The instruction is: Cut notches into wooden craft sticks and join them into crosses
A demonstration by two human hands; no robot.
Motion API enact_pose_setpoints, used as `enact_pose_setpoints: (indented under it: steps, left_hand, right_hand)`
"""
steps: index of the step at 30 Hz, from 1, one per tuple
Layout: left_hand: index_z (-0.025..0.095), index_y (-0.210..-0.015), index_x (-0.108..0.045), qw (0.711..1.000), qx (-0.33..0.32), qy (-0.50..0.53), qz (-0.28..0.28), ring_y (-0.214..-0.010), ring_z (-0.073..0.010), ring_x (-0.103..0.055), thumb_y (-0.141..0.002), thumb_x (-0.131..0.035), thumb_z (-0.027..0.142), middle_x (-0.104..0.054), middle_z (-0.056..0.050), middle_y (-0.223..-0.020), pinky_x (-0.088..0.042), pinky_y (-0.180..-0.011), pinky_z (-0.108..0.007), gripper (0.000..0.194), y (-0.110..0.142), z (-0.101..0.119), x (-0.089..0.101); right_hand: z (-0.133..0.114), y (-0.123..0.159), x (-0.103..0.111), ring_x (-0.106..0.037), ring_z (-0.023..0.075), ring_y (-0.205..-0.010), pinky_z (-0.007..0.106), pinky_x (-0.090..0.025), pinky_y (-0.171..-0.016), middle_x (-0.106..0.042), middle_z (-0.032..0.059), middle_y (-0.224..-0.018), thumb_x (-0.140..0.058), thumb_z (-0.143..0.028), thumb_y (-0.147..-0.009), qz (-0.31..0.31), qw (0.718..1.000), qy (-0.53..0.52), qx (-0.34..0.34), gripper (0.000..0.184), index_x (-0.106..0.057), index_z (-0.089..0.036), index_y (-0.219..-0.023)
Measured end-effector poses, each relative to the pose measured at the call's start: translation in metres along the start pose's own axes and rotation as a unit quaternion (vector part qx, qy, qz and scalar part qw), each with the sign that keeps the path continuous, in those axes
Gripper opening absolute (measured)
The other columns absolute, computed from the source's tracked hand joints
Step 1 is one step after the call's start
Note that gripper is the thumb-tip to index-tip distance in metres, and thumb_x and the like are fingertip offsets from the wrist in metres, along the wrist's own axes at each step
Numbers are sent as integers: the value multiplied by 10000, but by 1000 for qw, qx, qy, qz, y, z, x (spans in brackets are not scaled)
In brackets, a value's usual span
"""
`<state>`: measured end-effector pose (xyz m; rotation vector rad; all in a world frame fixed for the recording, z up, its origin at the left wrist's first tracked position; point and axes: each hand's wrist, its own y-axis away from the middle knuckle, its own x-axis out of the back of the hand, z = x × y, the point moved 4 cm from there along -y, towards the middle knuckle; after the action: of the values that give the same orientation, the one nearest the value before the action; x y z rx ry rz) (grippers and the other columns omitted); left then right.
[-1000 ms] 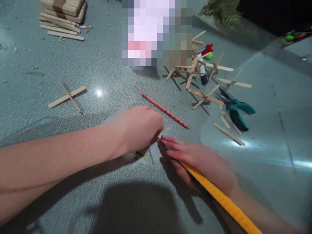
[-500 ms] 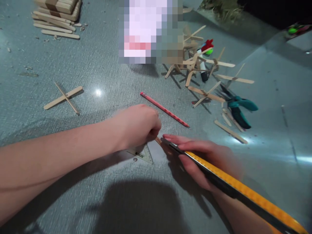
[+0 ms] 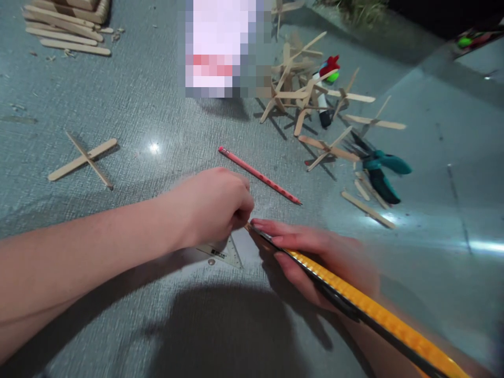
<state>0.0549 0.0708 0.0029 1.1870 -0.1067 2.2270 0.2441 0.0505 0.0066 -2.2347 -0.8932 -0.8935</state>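
My left hand (image 3: 212,207) is closed in a fist, pressing down on a clear set square (image 3: 226,253) on the grey table. Its fingertips pinch the end of a thin wooden stick (image 3: 248,227) that barely shows. My right hand (image 3: 315,247) lies just to the right and grips a long yellow and black cutter-like tool (image 3: 378,315). Its fingers are stretched along the tool. The tool's dark tip touches the stick end right at my left fingertips. A red pencil (image 3: 260,176) lies just beyond both hands.
A pile of crossed wooden sticks (image 3: 307,97) with a red-and-green-capped marker (image 3: 326,79) stands at the back. Teal-handled pliers (image 3: 380,170) and loose sticks (image 3: 368,210) lie at the right. One stick cross (image 3: 81,160) is at the left, stacked sticks (image 3: 66,31) far left.
My right hand has raised the yellow tool from flat under the hand to above the fingers, with its tip at the stick. The view has shifted slightly. My left hand stays put.
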Motion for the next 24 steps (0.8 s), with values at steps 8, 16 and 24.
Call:
enact_pose_setpoints:
  steps: [8,16,24]
  left_hand:
    - [233,-846,-822,1000,8,5,1,-836,-140,-663,-869,-670,102,-751,-4,-939,-445,-756,-240,202,-1,-1,-1]
    - [224,-860,-821,1000,1,3,2,-853,-135,-669,-850,-658,69,-750,-6,-944,-430,-754,-232,225,0,0,-2]
    - [234,-823,-820,1000,0,-1,13,-804,-123,-658,-874,-662,118,-745,4,-904,-446,-733,-229,202,1,0,-2]
  right_hand:
    - [-2,0,1,-797,274,-1039,402,-730,-815,-807,27,-1187,-619,-115,-925,-7,1000,16,24,381,-637,-360,-1216]
    - [-1,1,0,-801,276,-1015,409,-737,-805,-805,18,-1186,-607,-120,-939,-5,1000,10,0,331,-616,-361,-1166]
    - [-8,-4,0,-800,254,-1025,373,-715,-898,-817,16,-1154,-638,-108,-933,0,1000,16,-13,281,-641,-333,-1102]
